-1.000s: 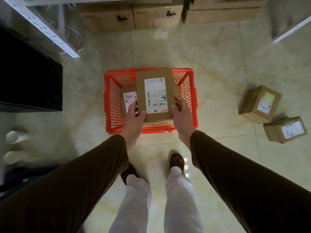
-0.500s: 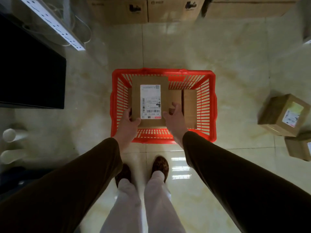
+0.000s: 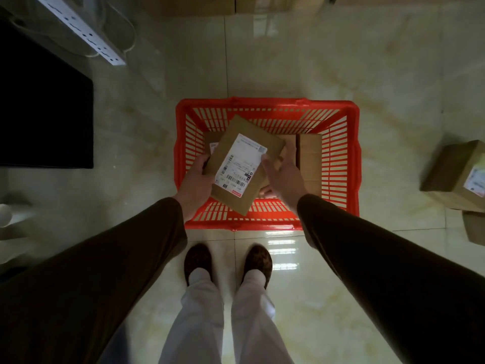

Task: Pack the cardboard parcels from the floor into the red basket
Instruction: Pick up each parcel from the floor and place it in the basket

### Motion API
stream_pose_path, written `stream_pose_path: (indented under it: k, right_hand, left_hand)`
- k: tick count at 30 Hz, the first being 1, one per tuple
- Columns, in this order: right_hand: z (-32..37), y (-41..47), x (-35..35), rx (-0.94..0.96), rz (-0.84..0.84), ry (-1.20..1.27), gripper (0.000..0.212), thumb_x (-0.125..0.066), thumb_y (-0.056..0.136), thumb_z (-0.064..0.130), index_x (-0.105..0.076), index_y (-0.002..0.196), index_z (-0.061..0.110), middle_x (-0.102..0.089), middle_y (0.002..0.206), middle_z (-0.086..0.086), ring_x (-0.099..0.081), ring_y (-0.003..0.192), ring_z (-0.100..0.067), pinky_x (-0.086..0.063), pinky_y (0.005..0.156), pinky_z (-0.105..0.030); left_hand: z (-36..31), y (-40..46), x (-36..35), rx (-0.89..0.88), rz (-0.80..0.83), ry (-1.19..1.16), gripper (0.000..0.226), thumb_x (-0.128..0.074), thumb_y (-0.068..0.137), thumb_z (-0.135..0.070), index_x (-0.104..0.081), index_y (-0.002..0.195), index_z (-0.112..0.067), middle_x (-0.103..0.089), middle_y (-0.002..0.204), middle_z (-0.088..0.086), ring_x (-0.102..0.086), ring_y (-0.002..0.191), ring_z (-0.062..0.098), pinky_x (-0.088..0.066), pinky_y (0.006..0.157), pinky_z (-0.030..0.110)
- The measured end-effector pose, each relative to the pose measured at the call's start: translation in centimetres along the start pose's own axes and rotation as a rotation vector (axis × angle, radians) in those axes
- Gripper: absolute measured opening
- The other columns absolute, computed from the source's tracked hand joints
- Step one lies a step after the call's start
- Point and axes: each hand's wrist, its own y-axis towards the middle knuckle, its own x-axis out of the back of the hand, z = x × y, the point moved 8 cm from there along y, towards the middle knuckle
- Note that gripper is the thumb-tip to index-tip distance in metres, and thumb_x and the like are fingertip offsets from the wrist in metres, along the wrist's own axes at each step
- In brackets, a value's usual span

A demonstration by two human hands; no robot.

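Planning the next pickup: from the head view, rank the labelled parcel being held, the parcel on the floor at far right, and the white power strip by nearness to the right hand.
1. Labelled parcel, touching the right hand, over the basket.
2. Floor parcel, far right.
3. Power strip, upper left.

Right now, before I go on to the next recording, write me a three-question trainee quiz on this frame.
1. True or false: the labelled parcel lies flat on the bottom of the red basket.
2. Which hand grips the labelled parcel along its edge? A. the left hand B. the right hand C. neither
3. Fill in: parcels not yet packed lie on the floor to the person's ____ side.

Key
1. False: it is held tilted above the basket, over the plain parcels already inside.
2. A; the right hand's fingers are extended at the parcel's other edge.
3. Right: two floor parcels show at that edge of the frame.
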Motion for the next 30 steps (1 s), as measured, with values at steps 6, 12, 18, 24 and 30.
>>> stream_pose_path:
  k: [6, 12, 18, 24, 30]
  right_hand:
    - [-2.9, 0.6, 1.2, -0.149, -0.115, 0.23, 0.042, -0.06, 0.105, 0.03, -0.032, 0.134, 0.017, -0.066, 0.123, -0.015, -0.077, 0.097, -0.034, -0.066, 0.064, -0.033]
    - [-5.9, -0.8, 0.5, -0.195, -0.136, 0.192, 0.055, -0.067, 0.096, 0.045, -0.037, 0.136, 0.024, -0.065, 0.127, -0.006, -0.067, 0.115, -0.027, -0.061, 0.094, -0.043]
    - [-7.1, -1.8, -1.4, -0.306, -0.104, 0.227, 0.047, -0.056, 0.103, 0.049, -0.048, 0.131, 0.011, -0.07, 0.122, -0.007, -0.068, 0.101, -0.016, -0.055, 0.069, -0.023]
    - [-6.3, -2.0, -3.3, -0.236, -0.113, 0.332, 0.075, -0.066, 0.098, 0.042, -0.017, 0.155, 0.039, -0.064, 0.131, -0.005, -0.073, 0.107, -0.025, -0.066, 0.081, -0.049]
    - [-7.4, -2.7, -5.0, -0.353, -0.082, 0.452, 0.057, -0.062, 0.103, 0.031, -0.024, 0.146, 0.03, -0.06, 0.13, -0.007, -0.071, 0.106, -0.025, -0.066, 0.08, -0.052]
  left_hand:
    - [-1.4, 1.6, 1.3, -0.068, -0.073, 0.082, 0.04, -0.059, 0.097, -0.013, -0.055, 0.13, -0.035, -0.061, 0.129, -0.004, -0.062, 0.117, 0.019, -0.054, 0.097, 0.042]
    - [-2.5, 2.4, 2.0, -0.034, -0.096, -0.088, 0.071, -0.07, 0.092, -0.01, -0.032, 0.146, -0.036, -0.059, 0.133, -0.003, -0.067, 0.111, 0.02, -0.059, 0.091, 0.044]
    - [-4.5, 3.4, 1.5, -0.097, 0.006, 0.137, 0.065, -0.071, 0.092, -0.009, -0.039, 0.144, -0.03, -0.062, 0.121, -0.009, -0.065, 0.107, 0.014, -0.056, 0.076, 0.024]
    - [-4.8, 4.2, 2.0, -0.148, 0.061, 0.322, 0.074, -0.071, 0.091, -0.009, -0.036, 0.15, -0.035, -0.062, 0.131, -0.005, -0.062, 0.115, 0.017, -0.057, 0.095, 0.039]
    - [-6.0, 4.8, 2.3, -0.272, 0.002, 0.634, 0.058, -0.07, 0.09, -0.023, -0.042, 0.14, -0.036, -0.054, 0.134, 0.002, -0.057, 0.12, 0.025, -0.053, 0.1, 0.048]
